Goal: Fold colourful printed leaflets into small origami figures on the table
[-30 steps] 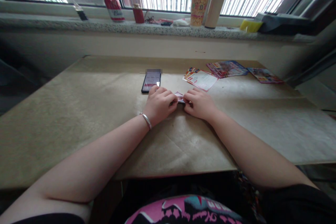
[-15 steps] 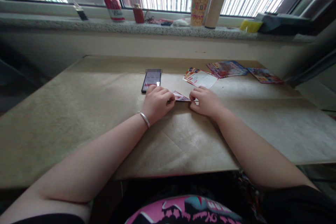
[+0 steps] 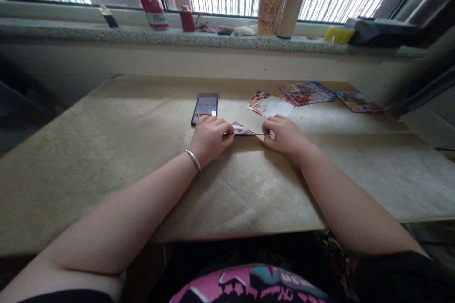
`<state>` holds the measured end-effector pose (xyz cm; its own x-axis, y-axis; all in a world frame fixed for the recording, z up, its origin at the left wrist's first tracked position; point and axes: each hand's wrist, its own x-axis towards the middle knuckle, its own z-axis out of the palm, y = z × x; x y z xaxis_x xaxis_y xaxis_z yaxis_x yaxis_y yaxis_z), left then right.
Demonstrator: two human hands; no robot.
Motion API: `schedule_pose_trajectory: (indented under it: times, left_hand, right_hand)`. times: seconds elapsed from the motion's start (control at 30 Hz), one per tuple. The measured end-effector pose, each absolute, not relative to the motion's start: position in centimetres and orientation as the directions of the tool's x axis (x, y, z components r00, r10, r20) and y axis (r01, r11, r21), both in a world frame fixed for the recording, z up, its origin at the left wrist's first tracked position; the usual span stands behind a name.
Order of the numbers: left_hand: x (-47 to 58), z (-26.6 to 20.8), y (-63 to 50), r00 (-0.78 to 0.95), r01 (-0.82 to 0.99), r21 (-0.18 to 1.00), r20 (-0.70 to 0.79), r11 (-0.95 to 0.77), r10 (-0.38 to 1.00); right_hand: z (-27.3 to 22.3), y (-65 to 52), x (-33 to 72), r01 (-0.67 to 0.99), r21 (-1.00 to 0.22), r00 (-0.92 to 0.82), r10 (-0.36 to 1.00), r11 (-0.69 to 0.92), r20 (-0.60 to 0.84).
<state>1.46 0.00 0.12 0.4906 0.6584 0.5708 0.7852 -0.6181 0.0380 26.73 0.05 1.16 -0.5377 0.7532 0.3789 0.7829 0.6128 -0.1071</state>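
Note:
A small piece of printed red and white paper [image 3: 243, 129] lies low over the table between my hands, showing a triangular, folded-looking shape that narrows to the right. My left hand [image 3: 211, 137], with a silver bangle at its wrist, pinches the paper's left end; its fingers cover that part. At the thin right tip, my right hand [image 3: 284, 135] has its thumb and forefinger closed on the paper. Just beyond my left hand rests a phone [image 3: 206, 105] with a lit screen. Past my right hand are fanned printed flyers [image 3: 272, 105], the top one white side up.
More colourful flyers [image 3: 311, 92] lie at the back right, with another small pile [image 3: 359, 102] near the table's [image 3: 106, 151] right edge. On the windowsill [image 3: 128, 33] stand a red can [image 3: 154, 11], a red bottle [image 3: 187, 19], a patterned cup [image 3: 269, 13] and a yellow object [image 3: 339, 35].
My right hand has shifted slightly right and my left slightly left, so the gap between them is wider. More of the paper's narrow right tip shows.

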Motion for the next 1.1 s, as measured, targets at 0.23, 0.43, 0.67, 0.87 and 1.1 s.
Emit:
schedule_pose_trajectory:
  times: [0.23, 0.43, 0.67, 0.87, 1.1]
  left_hand:
    - [1.4, 0.1, 0.0, 0.478, 0.796, 0.065, 0.543, -0.602, 0.691]
    - [1.2, 0.1, 0.2, 0.462, 0.804, 0.076, 0.543, -0.589, 0.701]
    - [1.2, 0.1, 0.1, 0.453, 0.806, 0.097, 0.532, -0.584, 0.715]
    - [1.1, -0.1, 0.4, 0.469, 0.786, 0.122, 0.522, -0.606, 0.713]
    - [1.1, -0.2, 0.5, 0.478, 0.767, 0.155, 0.508, -0.623, 0.716]
  right_hand:
    - [1.2, 0.1, 27.2, 0.777, -0.110, -0.547, 0.751, 0.620, 0.370]
    - [1.3, 0.3, 27.6, 0.790, -0.134, -0.533, 0.778, 0.599, 0.333]
    - [1.6, 0.3, 28.3, 0.775, -0.191, -0.528, 0.784, 0.602, 0.327]
    - [1.6, 0.5, 28.7, 0.762, -0.241, -0.520, 0.789, 0.601, 0.326]
    - [1.5, 0.6, 28.8, 0.747, -0.264, -0.529, 0.786, 0.610, 0.319]
